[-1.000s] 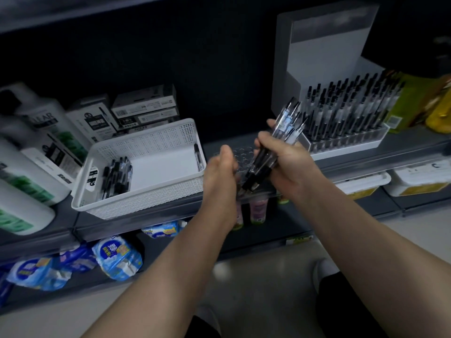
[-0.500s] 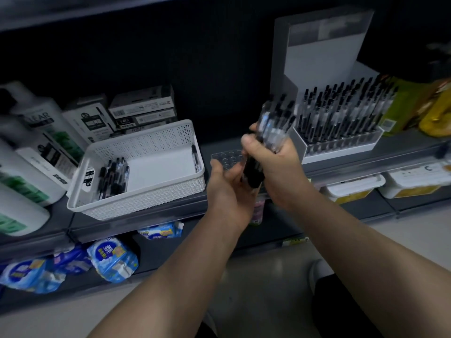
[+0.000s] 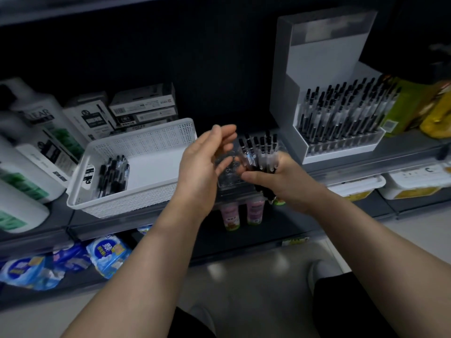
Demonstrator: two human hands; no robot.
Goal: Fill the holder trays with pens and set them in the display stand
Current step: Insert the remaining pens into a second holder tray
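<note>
Right hand (image 3: 288, 179) is wrapped tight round a bundle of pens (image 3: 262, 152), fingers curled about the lower barrels, thumb stretched out across the front, black clicker ends standing up above the knuckles. Left hand (image 3: 200, 164) is loose and holds nothing, fingers (image 3: 223, 134) nearly straight and a little spread, palm turned toward the bundle. Between the two sets of fingers sits the clear holder tray (image 3: 228, 176), on the dark shelf (image 3: 390, 152), just off the left palm and right against the right thumb; whether the left fingers actually touch it, I can't tell. Beyond the right fingers, up and to the outside, the grey display stand (image 3: 319, 69) is on the same shelf, with a filled tray (image 3: 341, 152) in its base and rows of black-capped pens (image 3: 346, 113) leaning back in it. Out past the back of the left hand there's a white basket (image 3: 127, 201), tilted up at its far side, with a small heap of loose pens (image 3: 113, 174) at its outer end. Behind the basket, stacked boxes (image 3: 144, 108); further out, big white bottles (image 3: 31, 152).
</note>
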